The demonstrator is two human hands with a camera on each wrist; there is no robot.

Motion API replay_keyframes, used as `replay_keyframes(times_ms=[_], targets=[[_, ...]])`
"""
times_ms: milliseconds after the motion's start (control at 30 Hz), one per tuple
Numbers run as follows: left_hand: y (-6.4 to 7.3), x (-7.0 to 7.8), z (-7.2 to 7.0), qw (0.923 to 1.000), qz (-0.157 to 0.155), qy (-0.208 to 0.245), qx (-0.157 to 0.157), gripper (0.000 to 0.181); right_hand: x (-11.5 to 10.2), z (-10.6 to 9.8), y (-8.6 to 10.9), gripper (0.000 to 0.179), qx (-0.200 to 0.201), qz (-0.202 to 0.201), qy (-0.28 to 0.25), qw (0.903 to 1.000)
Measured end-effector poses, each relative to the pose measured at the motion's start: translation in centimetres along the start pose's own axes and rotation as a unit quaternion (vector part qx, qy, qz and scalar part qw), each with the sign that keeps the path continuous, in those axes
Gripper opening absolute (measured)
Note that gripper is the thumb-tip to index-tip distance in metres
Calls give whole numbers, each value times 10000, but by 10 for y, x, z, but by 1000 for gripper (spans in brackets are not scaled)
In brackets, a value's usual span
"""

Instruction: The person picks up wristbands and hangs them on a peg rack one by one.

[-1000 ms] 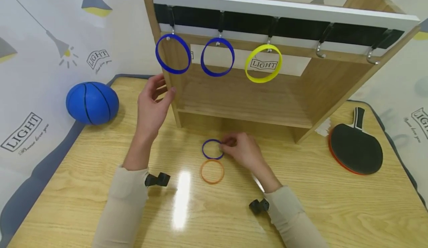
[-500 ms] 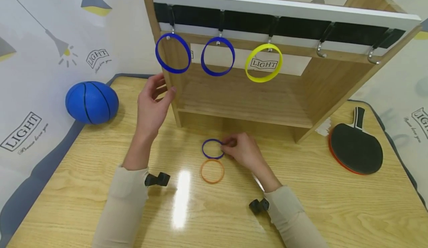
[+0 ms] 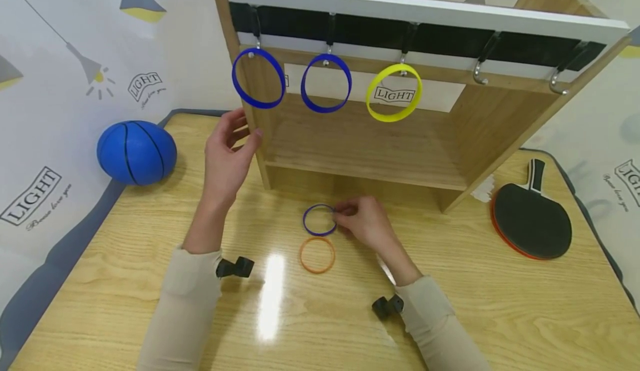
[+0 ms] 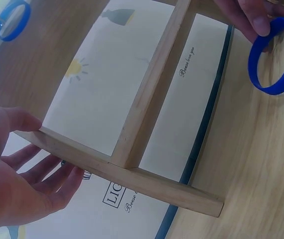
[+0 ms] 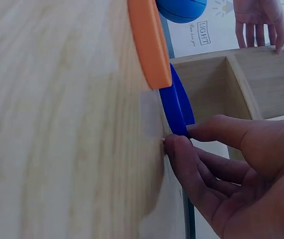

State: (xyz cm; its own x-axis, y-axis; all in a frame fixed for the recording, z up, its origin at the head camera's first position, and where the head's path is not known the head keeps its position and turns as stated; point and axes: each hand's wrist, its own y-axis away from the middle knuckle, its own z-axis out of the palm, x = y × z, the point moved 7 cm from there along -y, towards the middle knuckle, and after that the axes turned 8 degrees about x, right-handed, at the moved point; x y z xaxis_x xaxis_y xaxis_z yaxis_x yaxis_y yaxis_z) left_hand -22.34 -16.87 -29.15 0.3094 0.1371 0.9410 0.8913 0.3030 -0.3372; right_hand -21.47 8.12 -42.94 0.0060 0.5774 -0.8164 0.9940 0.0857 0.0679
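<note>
In the head view, my left hand (image 3: pixel 227 163) grips the left side panel of a wooden shelf (image 3: pixel 360 149), thumb in front and fingers behind. My right hand (image 3: pixel 369 224) pinches the right edge of a blue wristband (image 3: pixel 320 234) between thumb and fingertips, low over the table in front of the shelf. The right wrist view shows the pinch on the blue wristband (image 5: pixel 174 107) close up. Nearer me lies an orange wristband (image 3: pixel 317 272), flat on the table. Two blue wristbands (image 3: pixel 262 105) and a yellow wristband (image 3: pixel 395 119) hang from hooks along the shelf's top.
Two bare metal hooks (image 3: pixel 480 76) are at the right end of the hook row. A blue ball (image 3: pixel 137 153) sits on the table at left. A table tennis paddle (image 3: pixel 532 224) lies right of the shelf. A patterned wall covering stands behind.
My right hand and the blue wristband have shifted very slightly away from me, opening a small gap to the orange wristband. The left hand keeps its place on the shelf.
</note>
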Motion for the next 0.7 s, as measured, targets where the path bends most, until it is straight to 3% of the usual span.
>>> replay_keyframes(times_ms=[233,500,700], targets=[[0,0,0,10000,-26,7,-21,39,-7,-4,2,19,-189,-213,-485,9984],[1,1,0,10000,-10,-1,-22,38,-29,-13,7,16,-338,-966,-584,9930],[0,-1,0,10000,-13,-24,-17,39,-46,-28,13,15,-99,-1608,-349,9863]])
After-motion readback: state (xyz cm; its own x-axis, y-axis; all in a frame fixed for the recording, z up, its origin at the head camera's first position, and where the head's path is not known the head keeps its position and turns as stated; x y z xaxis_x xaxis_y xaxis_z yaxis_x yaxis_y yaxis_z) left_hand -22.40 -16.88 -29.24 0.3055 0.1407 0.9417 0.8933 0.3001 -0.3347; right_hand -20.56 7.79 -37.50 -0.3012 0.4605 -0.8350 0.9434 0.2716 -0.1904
